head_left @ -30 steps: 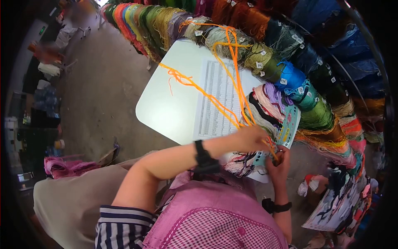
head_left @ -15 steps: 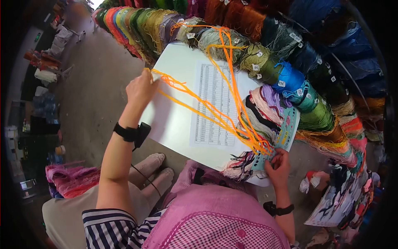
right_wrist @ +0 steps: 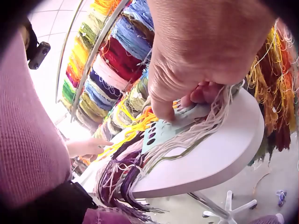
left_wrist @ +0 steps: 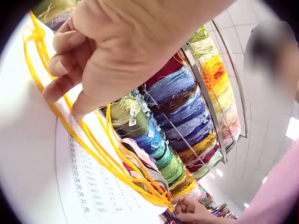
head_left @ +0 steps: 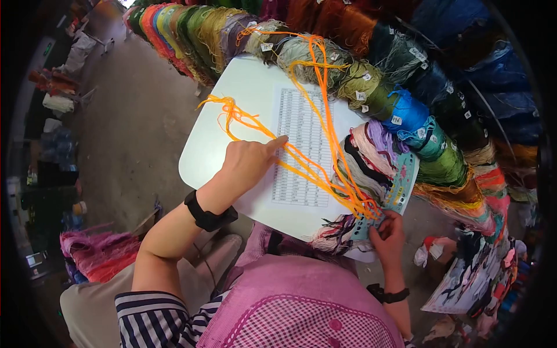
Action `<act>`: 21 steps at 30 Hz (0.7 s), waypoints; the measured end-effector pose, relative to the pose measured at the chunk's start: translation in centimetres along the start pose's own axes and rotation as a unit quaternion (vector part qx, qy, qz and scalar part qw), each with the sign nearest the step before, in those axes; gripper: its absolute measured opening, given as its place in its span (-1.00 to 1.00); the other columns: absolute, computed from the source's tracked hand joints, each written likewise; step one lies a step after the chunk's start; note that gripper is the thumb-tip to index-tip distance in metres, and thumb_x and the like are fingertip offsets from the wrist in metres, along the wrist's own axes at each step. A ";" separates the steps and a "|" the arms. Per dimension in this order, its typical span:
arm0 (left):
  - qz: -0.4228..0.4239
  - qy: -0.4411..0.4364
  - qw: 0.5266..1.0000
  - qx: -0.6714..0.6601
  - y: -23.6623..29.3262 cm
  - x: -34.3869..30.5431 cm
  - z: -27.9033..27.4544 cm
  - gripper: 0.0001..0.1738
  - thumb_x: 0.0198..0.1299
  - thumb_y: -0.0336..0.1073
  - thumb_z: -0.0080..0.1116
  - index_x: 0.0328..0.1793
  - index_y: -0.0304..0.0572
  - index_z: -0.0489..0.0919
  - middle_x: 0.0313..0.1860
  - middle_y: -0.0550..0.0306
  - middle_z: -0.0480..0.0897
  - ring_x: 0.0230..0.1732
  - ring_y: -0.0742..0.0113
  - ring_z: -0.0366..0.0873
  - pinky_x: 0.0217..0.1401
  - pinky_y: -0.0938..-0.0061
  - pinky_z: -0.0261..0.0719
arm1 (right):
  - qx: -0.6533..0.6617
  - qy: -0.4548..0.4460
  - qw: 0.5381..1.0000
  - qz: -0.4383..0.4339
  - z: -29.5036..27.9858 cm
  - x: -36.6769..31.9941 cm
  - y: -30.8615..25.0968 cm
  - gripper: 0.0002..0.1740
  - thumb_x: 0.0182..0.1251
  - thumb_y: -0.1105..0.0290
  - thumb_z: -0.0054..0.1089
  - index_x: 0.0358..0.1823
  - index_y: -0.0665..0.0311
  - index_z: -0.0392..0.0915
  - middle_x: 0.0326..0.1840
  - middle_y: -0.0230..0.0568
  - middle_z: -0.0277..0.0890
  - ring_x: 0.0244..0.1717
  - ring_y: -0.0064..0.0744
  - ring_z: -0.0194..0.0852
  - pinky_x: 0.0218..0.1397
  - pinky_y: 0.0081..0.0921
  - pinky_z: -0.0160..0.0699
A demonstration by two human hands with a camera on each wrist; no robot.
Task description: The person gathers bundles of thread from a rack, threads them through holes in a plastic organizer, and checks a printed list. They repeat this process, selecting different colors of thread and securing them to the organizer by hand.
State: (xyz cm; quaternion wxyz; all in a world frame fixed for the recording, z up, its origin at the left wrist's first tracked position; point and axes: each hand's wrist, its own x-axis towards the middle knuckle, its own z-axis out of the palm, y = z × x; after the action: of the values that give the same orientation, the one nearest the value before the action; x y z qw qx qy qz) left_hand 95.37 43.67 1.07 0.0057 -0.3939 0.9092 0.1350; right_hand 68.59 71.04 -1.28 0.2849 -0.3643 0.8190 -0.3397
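Orange threads [head_left: 331, 124] lie in long strands over a white table [head_left: 203, 156] and a printed number sheet [head_left: 300, 188]. My left hand [head_left: 245, 168] rests over the strands, its index finger straight and touching them near the sheet; in the left wrist view its fingers and thumb [left_wrist: 112, 51] are close to the strands [left_wrist: 112, 165]. With thumb and fingers, my right hand [head_left: 390, 236] grips the edge of a teal card with holes [head_left: 407, 174], which bears many-coloured thread bundles. In the right wrist view the right thumb presses on the card [right_wrist: 156, 133].
Rows of labelled thread hanks [head_left: 360, 84] hang along the table's far side. A board with thread samples [head_left: 464, 284] stands at lower right, and pink and red threads [head_left: 101, 255] lie at lower left. Table base wheels [right_wrist: 229, 205] show on the floor.
My left hand has moved from the right hand to the strands' far left end, then back right to mid-strand. The orange strands now spread from the card. My right hand stays at the card.
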 end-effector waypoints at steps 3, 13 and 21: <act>-0.009 -0.008 0.999 0.032 -0.1 -0.2 0.2 -0.48 0.16 -0.14 0.22 0.31 0.29 0.50 -0.67 0.11 0.55 -0.64 0.17 0.56 -0.54 0.31 0.47 | -0.001 0.001 1.000 0.002 0.0 -0.1 -0.4 -0.48 0.03 0.47 0.38 0.06 0.21 0.40 -0.47 -0.49 0.31 -0.56 -0.72 0.20 -0.48 -0.70 0.20; 0.002 0.008 0.999 0.047 -1.4 -1.0 0.2 -0.46 0.17 -0.08 0.22 0.32 0.29 0.49 -0.70 0.13 0.53 -0.66 0.19 0.55 -0.56 0.33 0.46 | 0.003 0.002 1.000 0.000 0.9 0.0 -1.4 -0.49 0.04 0.46 0.36 0.06 0.21 0.39 -0.46 -0.46 0.32 -0.55 -0.69 0.24 -0.46 -0.66 0.26; 0.033 0.041 0.998 0.036 -1.9 -1.1 0.8 -0.44 0.16 -0.05 0.24 0.33 0.27 0.48 -0.69 0.12 0.54 -0.65 0.18 0.55 -0.55 0.31 0.45 | -0.032 0.014 0.999 -0.018 1.3 0.0 -1.2 -0.48 0.07 0.42 0.38 0.07 0.19 0.38 -0.48 -0.46 0.31 -0.55 -0.65 0.25 -0.47 -0.63 0.27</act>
State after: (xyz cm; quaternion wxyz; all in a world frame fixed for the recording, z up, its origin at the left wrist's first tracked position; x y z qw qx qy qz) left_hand 97.43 43.37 -0.04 -0.0219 -0.3680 0.9256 0.0862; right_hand 69.97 69.97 -1.19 0.2551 -0.3835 0.8266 -0.3234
